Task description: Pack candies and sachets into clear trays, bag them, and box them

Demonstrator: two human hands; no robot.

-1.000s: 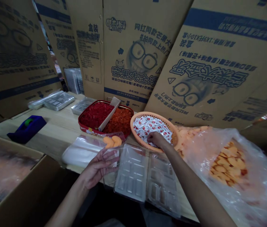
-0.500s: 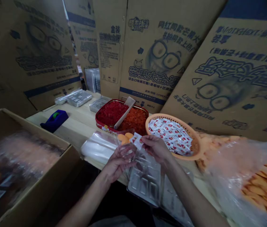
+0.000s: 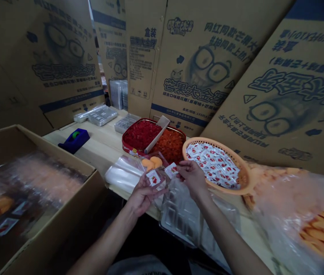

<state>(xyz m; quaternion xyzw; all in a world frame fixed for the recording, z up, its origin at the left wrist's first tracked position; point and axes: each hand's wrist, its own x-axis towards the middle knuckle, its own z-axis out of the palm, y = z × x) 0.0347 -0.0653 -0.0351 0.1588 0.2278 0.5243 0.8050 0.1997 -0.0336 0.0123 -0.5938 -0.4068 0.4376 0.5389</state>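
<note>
My left hand [image 3: 140,198] is closed on a clear plastic bag with orange, rounded pieces [image 3: 152,163] at its far end. A small white sachet with a red print [image 3: 153,178] lies at that hand's fingertips; I cannot tell whether it is inside the bag. Between the thumb and fingers of my right hand [image 3: 193,178] is another white sachet [image 3: 171,170], close to the bag's right side. Below the hands, clear plastic trays [image 3: 180,214] rest at the table's near edge. A stack of flat clear bags [image 3: 123,176] lies just left of the held bag.
An orange basket of sachets [image 3: 248,183] stands at the right, beside a large bag of orange pieces [image 3: 322,229]. Behind the hands is a red tin [image 3: 126,147] with red and orange bits. A blue tape dispenser [image 3: 77,141] and an open carton [image 3: 93,175] are left.
A second sachet now shows flat at my left fingertips, while my right hand has drawn slightly back with its own sachet. The view has turned slightly left.
</note>
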